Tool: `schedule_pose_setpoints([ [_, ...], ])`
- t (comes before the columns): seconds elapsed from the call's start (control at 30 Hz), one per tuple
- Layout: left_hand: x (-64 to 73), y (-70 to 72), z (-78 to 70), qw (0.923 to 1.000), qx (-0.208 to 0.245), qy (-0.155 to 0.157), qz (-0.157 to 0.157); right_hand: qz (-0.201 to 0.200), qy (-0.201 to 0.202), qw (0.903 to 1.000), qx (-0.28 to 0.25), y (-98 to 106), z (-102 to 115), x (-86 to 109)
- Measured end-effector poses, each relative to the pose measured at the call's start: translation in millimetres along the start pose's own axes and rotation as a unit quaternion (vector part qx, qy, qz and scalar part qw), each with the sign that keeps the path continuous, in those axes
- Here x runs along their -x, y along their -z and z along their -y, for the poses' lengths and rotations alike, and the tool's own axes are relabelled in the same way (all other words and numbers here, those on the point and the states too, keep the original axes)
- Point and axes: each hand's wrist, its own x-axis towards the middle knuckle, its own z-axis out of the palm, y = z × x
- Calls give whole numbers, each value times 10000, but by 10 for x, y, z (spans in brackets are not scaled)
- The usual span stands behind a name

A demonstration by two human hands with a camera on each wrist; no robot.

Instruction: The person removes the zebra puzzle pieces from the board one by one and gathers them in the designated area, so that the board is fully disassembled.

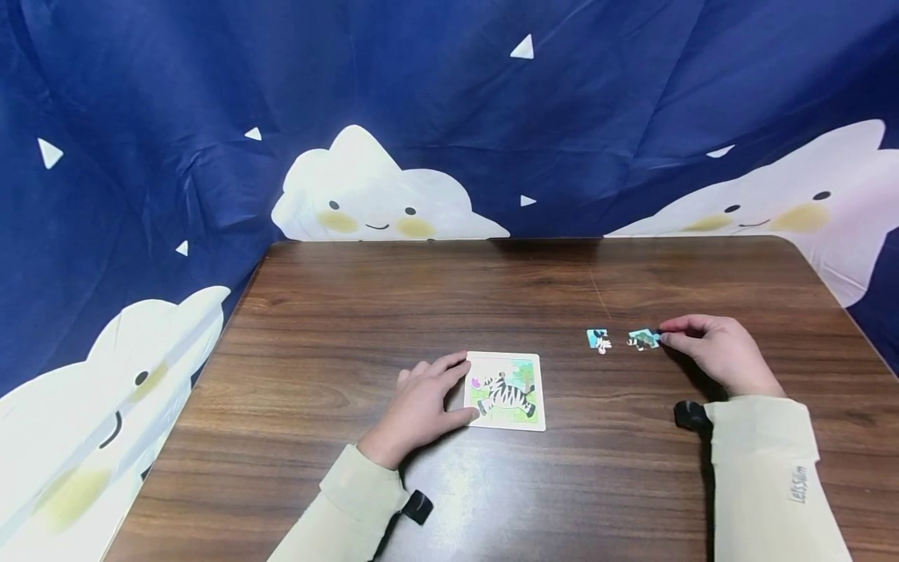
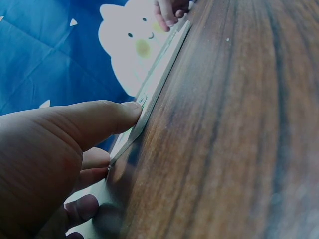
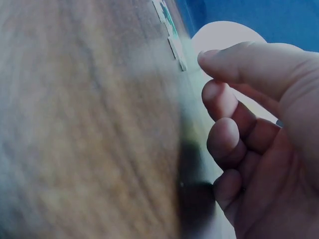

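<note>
My left hand (image 1: pixel 424 394) rests at the left side of a white-bordered zebra puzzle board (image 1: pixel 506 423). In the left wrist view its thumb touches the top of the thin board (image 2: pixel 158 79), and other fingers lie by the edge. To the right, my right hand (image 1: pixel 716 351) is beside a jigsaw piece (image 1: pixel 643 339) with blue, green and striped print. Its thumb and index finger are close to that piece; the right wrist view shows loosely bent fingers with nothing visible between them. Another jigsaw piece (image 1: pixel 599 340), blue with black and white, lies just left.
The wooden table (image 1: pixel 365 304) lies under everything. Behind it hangs a dark blue curtain (image 1: pixel 435 70) with white clouds and triangles. A black wrist strap mount (image 1: pixel 417 507) is on the left wrist, another mount (image 1: pixel 691 416) on the right.
</note>
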Motion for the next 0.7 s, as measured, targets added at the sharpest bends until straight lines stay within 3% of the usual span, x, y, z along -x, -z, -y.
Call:
schedule_pose_setpoints([
  [0.27, -2, -11, 1, 10000, -55, 0, 2, -46, -61, 9999, -79, -1, 21, 12],
  [0.7, -2, -7, -14, 10000, 1, 35, -53, 580, -54, 9982, 137, -3, 82, -29],
])
